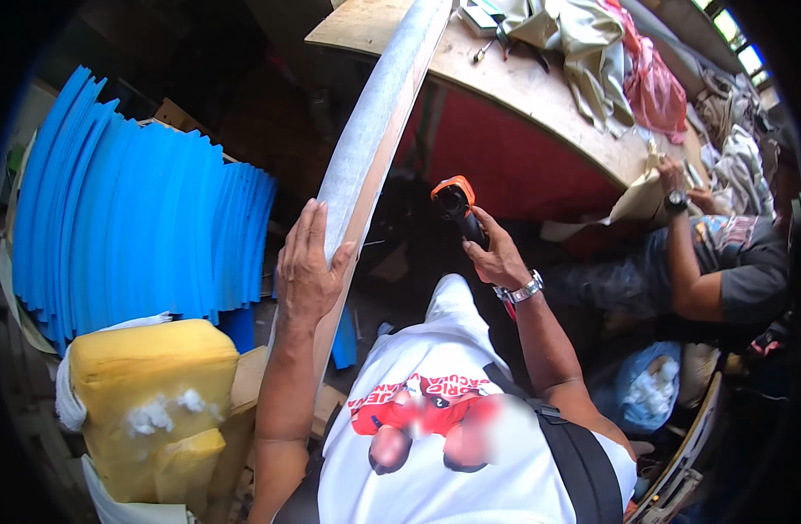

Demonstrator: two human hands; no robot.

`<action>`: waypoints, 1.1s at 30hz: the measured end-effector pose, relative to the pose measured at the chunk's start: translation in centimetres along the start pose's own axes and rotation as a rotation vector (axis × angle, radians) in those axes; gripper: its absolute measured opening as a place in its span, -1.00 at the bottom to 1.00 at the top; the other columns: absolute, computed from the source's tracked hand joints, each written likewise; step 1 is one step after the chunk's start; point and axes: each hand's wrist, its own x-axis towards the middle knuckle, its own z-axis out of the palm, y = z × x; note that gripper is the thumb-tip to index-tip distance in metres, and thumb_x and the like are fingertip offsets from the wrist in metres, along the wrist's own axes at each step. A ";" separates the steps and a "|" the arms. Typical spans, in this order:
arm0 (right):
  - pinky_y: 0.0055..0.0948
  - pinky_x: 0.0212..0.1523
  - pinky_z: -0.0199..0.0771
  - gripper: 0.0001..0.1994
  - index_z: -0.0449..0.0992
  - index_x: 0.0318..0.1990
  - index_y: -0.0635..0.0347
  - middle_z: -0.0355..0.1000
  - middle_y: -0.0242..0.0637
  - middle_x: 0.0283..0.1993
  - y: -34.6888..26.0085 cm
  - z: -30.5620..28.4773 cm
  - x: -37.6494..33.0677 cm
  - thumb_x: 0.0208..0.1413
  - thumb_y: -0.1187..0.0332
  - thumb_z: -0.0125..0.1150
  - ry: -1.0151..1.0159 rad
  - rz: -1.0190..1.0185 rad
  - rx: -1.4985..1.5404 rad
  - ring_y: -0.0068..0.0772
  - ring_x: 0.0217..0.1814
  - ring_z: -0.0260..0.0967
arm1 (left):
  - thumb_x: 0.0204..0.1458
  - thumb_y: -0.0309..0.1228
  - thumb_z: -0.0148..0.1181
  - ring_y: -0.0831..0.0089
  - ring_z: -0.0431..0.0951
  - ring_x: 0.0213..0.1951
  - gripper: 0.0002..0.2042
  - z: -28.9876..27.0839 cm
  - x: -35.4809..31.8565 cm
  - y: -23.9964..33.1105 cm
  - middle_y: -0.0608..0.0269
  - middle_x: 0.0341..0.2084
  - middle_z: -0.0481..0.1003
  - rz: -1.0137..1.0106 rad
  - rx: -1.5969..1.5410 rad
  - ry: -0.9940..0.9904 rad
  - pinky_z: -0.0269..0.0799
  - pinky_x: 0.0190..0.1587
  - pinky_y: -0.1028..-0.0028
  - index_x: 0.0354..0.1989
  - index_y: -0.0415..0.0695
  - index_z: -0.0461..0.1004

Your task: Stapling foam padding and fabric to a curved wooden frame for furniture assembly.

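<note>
A long, narrow board (352,166) with whitish-grey padding along its top slants from my left side up to a workbench. My left hand (306,262) lies over the board, fingers stretched along the padding and thumb spread toward the bare wooden edge. In my right hand (498,256) is an orange-and-black tool (455,203) with a pistol grip, held by its black handle. It is apart from the board, to the board's right. The tool's exact kind does not show. Beneath it the floor is dark.
Blue foam sheets (134,210) stand stacked at the left, behind a yellow foam block (151,402). A plywood workbench (523,96) carries cloth (584,52), a pink plastic bag (654,87) and small tools. Another person (724,253) works at the right, near a blue bag (649,389).
</note>
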 end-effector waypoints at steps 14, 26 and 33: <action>0.02 -0.17 0.51 -0.49 0.37 0.26 -0.04 0.50 0.02 -0.20 10.1 -22.6 33.5 0.10 0.37 0.14 0.136 -0.053 -0.855 0.11 -0.18 0.50 | 0.14 -0.20 0.24 -0.04 0.39 0.22 -0.30 7.2 16.8 6.6 -0.17 0.25 0.30 -0.570 0.137 -0.175 0.30 0.22 0.06 0.38 -0.23 0.10; 0.06 0.05 0.44 -0.50 0.25 0.37 -0.14 0.35 0.23 0.18 14.0 -17.6 66.7 0.32 0.03 -0.05 -0.096 -0.404 -1.003 0.26 0.12 0.40 | 0.02 -0.13 0.33 0.01 0.22 0.35 -0.20 13.5 22.6 10.5 -0.09 0.36 0.17 -0.490 0.401 0.242 0.04 0.37 -0.07 0.39 -0.23 0.13; 0.04 0.24 0.31 -0.36 0.43 0.17 0.10 0.43 0.10 0.18 14.2 -15.5 70.1 0.26 -0.23 -0.19 -0.139 -0.079 -1.147 0.21 0.24 0.35 | -0.05 -0.07 0.38 0.15 0.31 0.29 -0.24 5.0 9.9 5.9 0.09 0.25 0.34 -0.797 0.407 0.054 0.08 0.36 0.00 0.33 -0.04 0.24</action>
